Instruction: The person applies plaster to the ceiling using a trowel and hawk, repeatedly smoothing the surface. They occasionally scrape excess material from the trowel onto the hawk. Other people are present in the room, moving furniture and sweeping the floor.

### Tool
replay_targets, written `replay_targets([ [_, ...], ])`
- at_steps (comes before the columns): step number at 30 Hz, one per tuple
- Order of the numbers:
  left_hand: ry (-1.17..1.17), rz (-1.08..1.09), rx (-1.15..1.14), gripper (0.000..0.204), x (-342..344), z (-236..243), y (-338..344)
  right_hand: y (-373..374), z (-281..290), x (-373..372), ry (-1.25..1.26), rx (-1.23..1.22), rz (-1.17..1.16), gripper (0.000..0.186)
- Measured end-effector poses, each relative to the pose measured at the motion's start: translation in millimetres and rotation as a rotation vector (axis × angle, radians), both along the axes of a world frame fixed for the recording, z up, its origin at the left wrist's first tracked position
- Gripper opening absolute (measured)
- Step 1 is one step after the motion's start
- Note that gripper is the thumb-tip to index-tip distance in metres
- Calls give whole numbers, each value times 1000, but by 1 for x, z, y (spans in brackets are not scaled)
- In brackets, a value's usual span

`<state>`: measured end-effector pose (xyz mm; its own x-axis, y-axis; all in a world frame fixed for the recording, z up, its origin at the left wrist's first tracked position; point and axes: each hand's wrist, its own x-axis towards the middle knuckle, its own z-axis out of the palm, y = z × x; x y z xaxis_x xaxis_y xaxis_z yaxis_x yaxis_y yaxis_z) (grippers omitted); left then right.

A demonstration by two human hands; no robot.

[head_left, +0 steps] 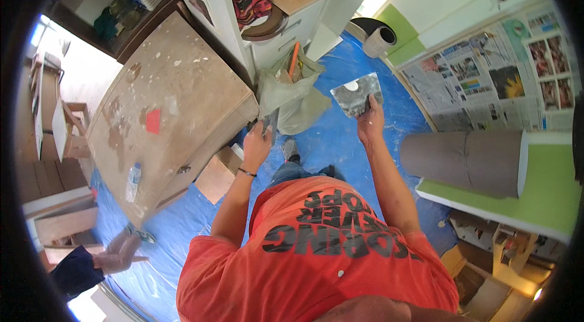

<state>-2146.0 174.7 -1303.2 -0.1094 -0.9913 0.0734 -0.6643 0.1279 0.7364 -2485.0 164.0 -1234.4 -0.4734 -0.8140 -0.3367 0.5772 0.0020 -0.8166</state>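
My right hand (370, 125) is closed on the lower edge of a flat metal plate (359, 102), with a small white dab of what looks like putty (351, 86) on its face. Over to the left, my left hand (257, 147) grips a flat grey blade, probably a putty knife (273, 121); its handle is hidden by my fingers. The two tools are apart. Just beyond the left hand, a pale plastic bag (278, 92) stands on the blue floor sheet (331, 136), with an orange strip (295, 59) sticking out.
A stained wooden box (182, 72) on the left carries a red piece (153, 121) and a plastic bottle (133, 183). To the right, a grey roll (465, 162) lies on a green-and-white surface by newspaper-covered panels (480, 72). Another person's legs (121, 246) show at lower left.
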Motion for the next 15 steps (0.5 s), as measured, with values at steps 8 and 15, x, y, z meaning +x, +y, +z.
replay_targets([
  [8,-82,118,-141,27,-112,51,-83,-149,-53,3,219,221,312,37],
  [15,-82,279,-15,29,-199,31,-164,-232,-107,-3,409,88,718,26],
])
